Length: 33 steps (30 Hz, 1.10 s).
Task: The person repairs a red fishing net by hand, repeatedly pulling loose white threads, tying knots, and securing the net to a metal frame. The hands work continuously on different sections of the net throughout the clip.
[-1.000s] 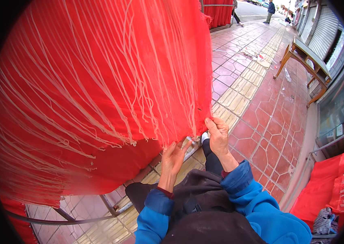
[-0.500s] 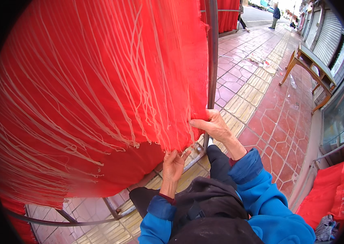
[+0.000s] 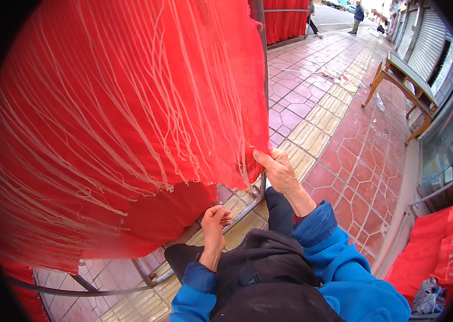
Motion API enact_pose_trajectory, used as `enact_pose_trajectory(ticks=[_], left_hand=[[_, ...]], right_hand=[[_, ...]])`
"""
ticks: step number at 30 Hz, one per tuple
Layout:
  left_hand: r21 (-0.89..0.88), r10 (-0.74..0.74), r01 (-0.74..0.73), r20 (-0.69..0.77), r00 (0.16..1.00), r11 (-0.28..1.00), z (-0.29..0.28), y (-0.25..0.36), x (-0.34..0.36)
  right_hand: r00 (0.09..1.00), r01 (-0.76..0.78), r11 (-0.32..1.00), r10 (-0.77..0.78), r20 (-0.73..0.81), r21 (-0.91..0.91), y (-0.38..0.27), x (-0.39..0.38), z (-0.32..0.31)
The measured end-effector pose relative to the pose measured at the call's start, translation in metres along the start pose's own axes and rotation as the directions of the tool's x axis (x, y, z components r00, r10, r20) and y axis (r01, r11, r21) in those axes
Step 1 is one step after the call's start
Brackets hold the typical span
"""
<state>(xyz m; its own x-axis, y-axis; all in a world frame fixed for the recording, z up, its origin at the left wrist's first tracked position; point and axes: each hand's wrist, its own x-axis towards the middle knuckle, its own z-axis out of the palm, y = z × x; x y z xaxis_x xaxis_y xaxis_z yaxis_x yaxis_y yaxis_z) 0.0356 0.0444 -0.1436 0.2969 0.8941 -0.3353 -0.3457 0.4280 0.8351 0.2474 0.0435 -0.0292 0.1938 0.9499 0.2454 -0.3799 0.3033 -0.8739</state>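
A large sheet of red cloth (image 3: 194, 80) with long pale fringe threads hangs over a metal frame (image 3: 92, 291) in front of me and to my left. My right hand (image 3: 272, 169) grips the cloth's lower right corner between thumb and fingers, beside an upright bar. Lower and to the left, below the fringe ends, my left hand (image 3: 214, 225) is closed with its fingertips together; whatever is between them is too small to make out. It is apart from the fringe, near the lower fold of red cloth.
Tiled pavement (image 3: 344, 177) runs along my right, with a wooden table (image 3: 409, 75) beside shop shutters (image 3: 422, 43). More red cloth (image 3: 425, 247) lies at the lower right. Farther off, red cloths (image 3: 285, 24) hang on another rack, and a person (image 3: 356, 21) stands near the road.
My left hand has dropped down and left, away from the fringe ends, and its fingers have closed. My right hand still grips the cloth corner, shifted slightly left and turned.
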Motion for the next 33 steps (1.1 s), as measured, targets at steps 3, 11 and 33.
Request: enact_pose_trajectory(ticks=[3, 11, 33], left_hand=[[0.269, 0.35, -0.341, 0.016, 0.937, 0.901, 0.023, 0.016, -0.019], [0.66, 0.815, -0.742, 0.362, 0.452, 0.118, 0.101, 0.085, -0.021], [0.719, 0.858, -0.694, 0.369, 0.357, -0.02, 0.112, 0.09, -0.018]], right_hand=[[1.0, -0.01, 0.997, 0.012, -0.024, 0.08, -0.002, -0.007, 0.0], [0.999, 0.021, 0.996, -0.019, -0.027, 0.089, -0.003, -0.014, 0.005], [0.997, 0.034, 0.999, -0.032, -0.067, 0.031, -0.001, -0.023, 0.01]])
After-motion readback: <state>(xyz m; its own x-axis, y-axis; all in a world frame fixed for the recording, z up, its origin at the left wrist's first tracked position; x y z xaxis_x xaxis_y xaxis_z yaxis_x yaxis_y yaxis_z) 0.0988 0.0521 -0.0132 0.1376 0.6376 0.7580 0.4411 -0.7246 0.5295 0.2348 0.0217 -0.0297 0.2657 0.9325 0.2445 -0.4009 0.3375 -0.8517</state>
